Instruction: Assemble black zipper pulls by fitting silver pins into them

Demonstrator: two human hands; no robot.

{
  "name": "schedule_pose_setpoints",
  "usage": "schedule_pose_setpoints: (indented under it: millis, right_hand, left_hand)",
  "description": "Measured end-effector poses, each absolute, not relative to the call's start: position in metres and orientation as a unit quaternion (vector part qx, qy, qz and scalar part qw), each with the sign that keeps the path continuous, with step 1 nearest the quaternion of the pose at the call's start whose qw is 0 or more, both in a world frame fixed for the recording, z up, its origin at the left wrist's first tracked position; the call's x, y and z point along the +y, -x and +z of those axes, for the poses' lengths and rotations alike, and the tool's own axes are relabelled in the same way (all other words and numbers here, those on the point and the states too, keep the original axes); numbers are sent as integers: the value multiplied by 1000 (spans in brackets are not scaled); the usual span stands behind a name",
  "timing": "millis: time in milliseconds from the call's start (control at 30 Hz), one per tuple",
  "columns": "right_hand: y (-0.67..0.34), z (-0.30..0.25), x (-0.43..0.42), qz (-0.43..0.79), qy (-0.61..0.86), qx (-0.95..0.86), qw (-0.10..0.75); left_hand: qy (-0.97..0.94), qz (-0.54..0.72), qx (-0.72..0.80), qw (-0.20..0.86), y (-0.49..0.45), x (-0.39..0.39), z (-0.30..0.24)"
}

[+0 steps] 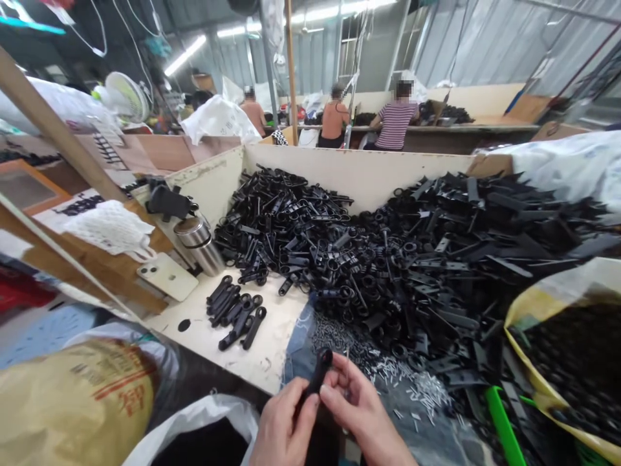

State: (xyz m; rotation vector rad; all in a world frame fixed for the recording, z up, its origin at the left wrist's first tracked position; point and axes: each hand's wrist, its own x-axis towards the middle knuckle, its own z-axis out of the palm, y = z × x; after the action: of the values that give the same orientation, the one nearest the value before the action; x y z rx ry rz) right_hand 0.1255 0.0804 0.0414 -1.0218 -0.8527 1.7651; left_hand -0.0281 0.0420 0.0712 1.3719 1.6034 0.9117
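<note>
My left hand (284,424) and my right hand (361,414) meet at the bottom centre, both closed on one long black plastic part (317,375) with a ring at its top end. The right fingers pinch near that ring, beside a thin metal pin. Just beyond my hands lies a heap of small silver pins (388,372) on grey cloth. A row of finished black parts (237,314) lies on the white table (274,323) to the left. A large pile of loose black plastic parts (402,259) fills the table's middle and right.
A steel flask (198,243) and a phone (167,277) sit at the table's left edge. Sacks (77,401) stand at lower left, a yellow bag of black parts (572,349) at right. Three people work at a far bench (451,128).
</note>
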Motion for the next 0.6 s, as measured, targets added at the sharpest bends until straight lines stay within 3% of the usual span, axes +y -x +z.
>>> schedule_pose_setpoints:
  millis: [167,300,600]
  right_hand:
    - [-120,37,89,702,413,-354,459]
    - [-115,35,93,697,414,-359,462]
    - [-110,53,112,678,491,-341,428]
  left_hand:
    - [-442,351,657,499,35,47,64]
    - [-414,361,660,513,37,50,55]
    - [-571,357,646,359,44,71,77]
